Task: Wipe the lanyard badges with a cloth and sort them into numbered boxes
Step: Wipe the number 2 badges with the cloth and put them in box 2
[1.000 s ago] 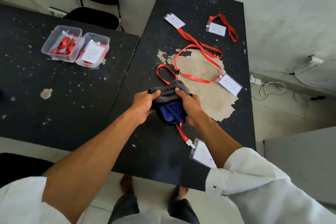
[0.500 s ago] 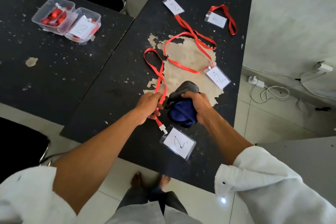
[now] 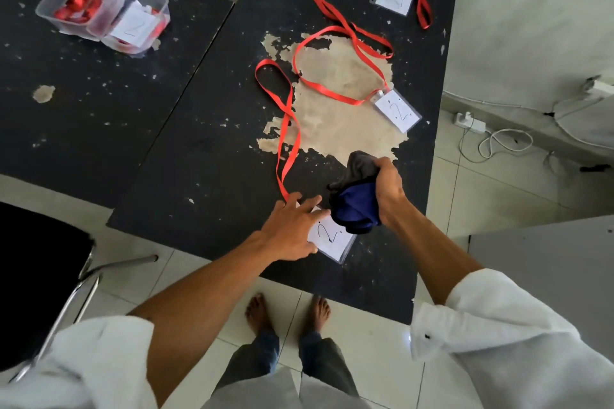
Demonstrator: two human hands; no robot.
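Right grip [image 3: 388, 189]: fingers curled round a bunched grey-and-blue cloth [image 3: 355, 202], poised over the badge's far corner.
Left grip [image 3: 292, 229]: fingers spread flat, pinning the badge marked 2 [image 3: 332, 239] at six o'clock, by the bench [image 3: 206, 149] edge.
Step, as judged: wiping; next, draw the cloth across the sleeve.
Red lanyard [image 3: 285, 129]: trails towards eleven.
Further badges [image 3: 397, 109]: twelve to one.
Clear boxes [image 3: 99, 15]: ten o'clock, on the adjoining bench.
Surface: black, peeling tan.
Floor [image 3: 498, 209]: white tile.
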